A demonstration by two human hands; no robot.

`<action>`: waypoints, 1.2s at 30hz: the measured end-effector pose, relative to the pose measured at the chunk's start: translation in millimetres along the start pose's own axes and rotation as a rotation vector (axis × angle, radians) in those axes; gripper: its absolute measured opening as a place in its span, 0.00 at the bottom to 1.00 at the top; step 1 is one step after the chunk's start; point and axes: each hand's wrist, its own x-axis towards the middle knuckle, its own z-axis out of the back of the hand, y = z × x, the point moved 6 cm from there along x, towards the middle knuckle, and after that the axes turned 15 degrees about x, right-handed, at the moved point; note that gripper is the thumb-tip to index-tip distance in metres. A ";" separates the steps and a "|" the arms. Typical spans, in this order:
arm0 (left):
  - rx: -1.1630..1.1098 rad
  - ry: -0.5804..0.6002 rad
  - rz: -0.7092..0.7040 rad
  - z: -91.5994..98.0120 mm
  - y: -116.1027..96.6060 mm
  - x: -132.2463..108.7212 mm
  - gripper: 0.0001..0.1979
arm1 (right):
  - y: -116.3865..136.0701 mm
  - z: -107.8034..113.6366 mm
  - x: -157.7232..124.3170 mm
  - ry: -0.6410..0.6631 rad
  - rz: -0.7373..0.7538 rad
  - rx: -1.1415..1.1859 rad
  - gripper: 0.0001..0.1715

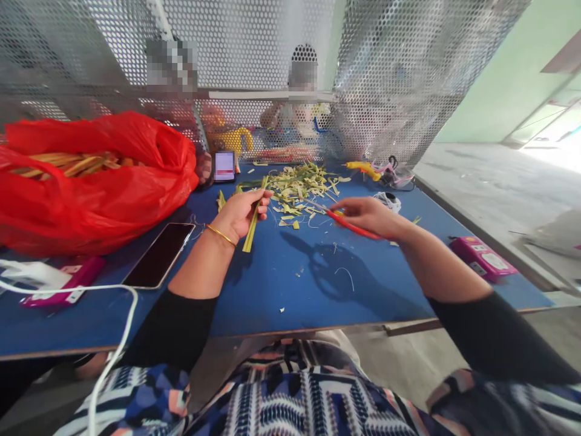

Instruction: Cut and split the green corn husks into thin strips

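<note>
Your left hand (242, 212) and right hand (368, 216) are well apart, the left clamped on a bundle of yellow-green strips (251, 235) over the middle of the blue tabletop (272, 278), its long axis running near to far, with the far end leaning slightly right. Your right hand grips red-handled scissors (351, 227), their blades pointing left and slightly far, toward a loose heap of cuttings (297, 183); you cannot tell whether the blades are parted.
</note>
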 end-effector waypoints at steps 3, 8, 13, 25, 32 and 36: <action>-0.020 0.032 0.000 -2.5 -2.3 -2.6 0.16 | -28.7 25.8 -65.8 0.128 -0.113 0.180 0.30; -0.007 0.074 0.028 -13.9 0.9 -6.4 0.16 | -73.5 33.6 -128.4 0.511 -0.460 0.111 0.35; 0.007 0.078 0.042 -17.0 5.3 -5.8 0.16 | -79.6 22.4 -89.6 0.485 -0.421 0.092 0.45; 0.014 0.013 0.062 -5.5 6.1 -1.7 0.16 | -22.9 -18.3 54.5 -0.012 -0.110 -0.419 0.26; -0.010 0.022 0.048 -2.0 3.9 -0.2 0.16 | -6.6 0.0 35.4 0.323 -0.126 -0.351 0.28; -0.017 0.020 0.046 -2.2 4.6 -0.1 0.16 | -12.1 -23.6 33.2 0.492 -0.170 -0.160 0.31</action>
